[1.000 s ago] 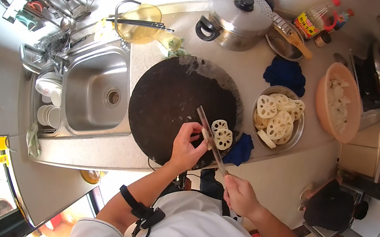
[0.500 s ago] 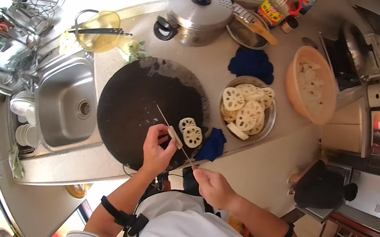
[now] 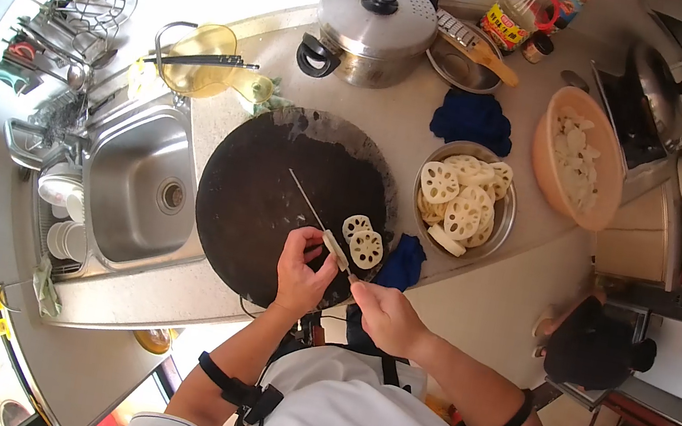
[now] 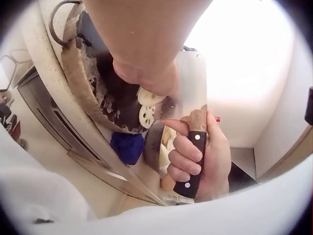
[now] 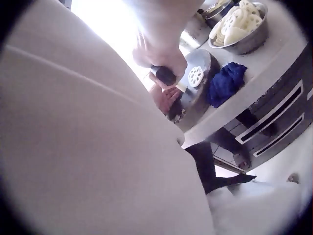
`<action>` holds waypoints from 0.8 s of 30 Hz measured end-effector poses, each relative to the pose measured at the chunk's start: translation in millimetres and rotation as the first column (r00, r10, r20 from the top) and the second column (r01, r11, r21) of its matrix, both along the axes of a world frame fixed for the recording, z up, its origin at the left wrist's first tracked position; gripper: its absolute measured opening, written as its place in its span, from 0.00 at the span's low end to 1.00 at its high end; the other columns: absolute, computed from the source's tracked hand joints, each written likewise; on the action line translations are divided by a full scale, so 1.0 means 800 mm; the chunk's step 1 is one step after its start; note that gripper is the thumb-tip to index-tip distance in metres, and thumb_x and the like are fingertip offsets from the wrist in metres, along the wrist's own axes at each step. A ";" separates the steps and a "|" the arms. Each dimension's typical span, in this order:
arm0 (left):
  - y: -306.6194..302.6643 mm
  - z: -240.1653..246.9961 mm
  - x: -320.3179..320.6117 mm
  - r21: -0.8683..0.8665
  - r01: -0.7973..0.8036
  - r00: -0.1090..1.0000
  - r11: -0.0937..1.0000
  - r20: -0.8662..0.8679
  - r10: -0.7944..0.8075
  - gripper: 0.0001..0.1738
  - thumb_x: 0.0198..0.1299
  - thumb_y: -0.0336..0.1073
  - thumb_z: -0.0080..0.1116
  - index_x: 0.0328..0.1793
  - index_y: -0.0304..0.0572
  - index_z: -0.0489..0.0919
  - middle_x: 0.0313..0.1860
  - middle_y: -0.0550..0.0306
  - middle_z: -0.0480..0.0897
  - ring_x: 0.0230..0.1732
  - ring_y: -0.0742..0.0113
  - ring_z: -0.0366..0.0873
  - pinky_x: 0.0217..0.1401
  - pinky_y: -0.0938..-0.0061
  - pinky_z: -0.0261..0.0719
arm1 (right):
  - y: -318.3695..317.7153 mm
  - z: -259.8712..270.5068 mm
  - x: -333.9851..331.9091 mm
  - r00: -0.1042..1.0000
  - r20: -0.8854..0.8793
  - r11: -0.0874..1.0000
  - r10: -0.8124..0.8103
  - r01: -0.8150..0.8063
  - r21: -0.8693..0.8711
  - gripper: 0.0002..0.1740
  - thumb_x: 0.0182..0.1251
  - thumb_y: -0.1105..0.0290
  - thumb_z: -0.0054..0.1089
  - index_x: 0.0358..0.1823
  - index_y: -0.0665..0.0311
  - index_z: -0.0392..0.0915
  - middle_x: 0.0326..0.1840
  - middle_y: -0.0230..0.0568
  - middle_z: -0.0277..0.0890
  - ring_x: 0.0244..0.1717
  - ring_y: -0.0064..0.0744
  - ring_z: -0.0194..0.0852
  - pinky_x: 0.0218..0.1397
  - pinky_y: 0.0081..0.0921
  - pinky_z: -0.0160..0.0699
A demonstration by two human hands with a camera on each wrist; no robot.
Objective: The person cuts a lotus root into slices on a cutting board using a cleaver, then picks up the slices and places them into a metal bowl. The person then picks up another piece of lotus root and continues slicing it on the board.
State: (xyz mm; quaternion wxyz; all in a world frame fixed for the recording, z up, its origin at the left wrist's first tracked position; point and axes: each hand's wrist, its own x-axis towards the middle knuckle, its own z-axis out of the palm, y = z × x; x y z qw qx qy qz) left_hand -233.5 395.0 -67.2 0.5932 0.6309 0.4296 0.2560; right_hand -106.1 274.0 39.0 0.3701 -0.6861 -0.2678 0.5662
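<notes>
My right hand (image 3: 389,319) grips the black riveted handle (image 4: 197,152) of a cleaver, whose broad blade (image 4: 193,83) shows nearly edge-on in the head view. Thumb and fingers of my left hand (image 3: 301,274) pinch a pale piece of lotus root (image 3: 336,251) right at the blade. Both hands are over the near right part of a round dark chopping board (image 3: 275,175). Just right of the held piece, two overlapping lotus root slices (image 3: 366,249) lie flat on the board. A metal bowl (image 3: 510,219) heaped with more slices stands to the right.
Blue cloths (image 3: 402,262) lie by the board and behind the bowl. A peach basin (image 3: 598,211) with white pieces stands farther right, a lidded pot (image 3: 378,16) at the back. The sink (image 3: 139,179) is left. Another person (image 3: 598,346) is at the right.
The cleaver has turned from showing its flat side to nearly edge-on, and my right hand has come closer to my left. The head view has shifted. Both slices stay on the board.
</notes>
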 end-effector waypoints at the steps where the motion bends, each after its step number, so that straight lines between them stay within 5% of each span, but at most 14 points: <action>1: -0.001 -0.001 0.000 -0.035 -0.012 1.000 0.999 0.020 0.013 0.21 0.55 0.28 0.68 0.55 0.38 0.75 0.51 0.53 0.78 0.54 0.62 0.81 0.58 0.68 0.83 | 0.005 0.001 0.003 0.998 0.039 0.998 0.053 -0.053 -0.019 0.24 0.83 0.55 0.44 0.39 0.70 0.77 0.24 0.44 0.74 0.28 0.31 0.66 0.36 0.35 0.71; 8: -0.007 0.003 -0.005 0.073 0.029 1.000 0.997 -0.014 -0.028 0.21 0.56 0.29 0.69 0.55 0.38 0.75 0.51 0.53 0.79 0.54 0.63 0.81 0.57 0.67 0.83 | -0.045 0.010 -0.006 1.000 -0.017 0.995 -0.023 0.021 -0.101 0.24 0.83 0.55 0.44 0.34 0.69 0.74 0.23 0.42 0.70 0.27 0.29 0.62 0.34 0.35 0.68; 10: -0.003 -0.002 -0.002 0.006 -0.004 1.000 1.000 0.014 0.004 0.21 0.56 0.28 0.69 0.55 0.38 0.75 0.51 0.53 0.79 0.54 0.62 0.81 0.57 0.68 0.83 | -0.023 -0.009 -0.002 1.000 0.007 0.999 -0.011 0.010 0.036 0.24 0.83 0.55 0.43 0.36 0.69 0.75 0.22 0.42 0.69 0.27 0.30 0.61 0.34 0.36 0.67; 18: -0.003 0.001 -0.001 0.044 -0.003 1.000 0.999 -0.005 0.003 0.21 0.57 0.28 0.68 0.55 0.38 0.75 0.51 0.54 0.79 0.54 0.63 0.81 0.58 0.68 0.83 | -0.040 -0.005 0.002 0.998 0.010 0.990 0.057 -0.055 -0.128 0.25 0.84 0.54 0.41 0.41 0.69 0.77 0.23 0.45 0.70 0.28 0.30 0.63 0.36 0.34 0.69; 22: -0.004 -0.006 -0.004 0.005 0.006 0.999 1.000 0.041 -0.007 0.21 0.57 0.27 0.69 0.56 0.38 0.75 0.53 0.54 0.78 0.55 0.64 0.81 0.59 0.68 0.83 | -0.008 -0.018 0.002 0.999 -0.022 0.999 -0.027 0.028 0.042 0.27 0.83 0.50 0.42 0.39 0.69 0.77 0.24 0.44 0.74 0.29 0.34 0.67 0.36 0.36 0.70; 24: -0.004 -0.004 -0.006 0.020 0.022 0.999 1.000 0.037 -0.023 0.21 0.57 0.27 0.69 0.56 0.38 0.75 0.53 0.54 0.78 0.55 0.64 0.80 0.59 0.68 0.83 | 0.000 -0.023 0.006 1.000 -0.016 0.997 0.022 -0.024 -0.078 0.28 0.83 0.50 0.42 0.39 0.70 0.78 0.24 0.43 0.74 0.29 0.32 0.66 0.37 0.35 0.71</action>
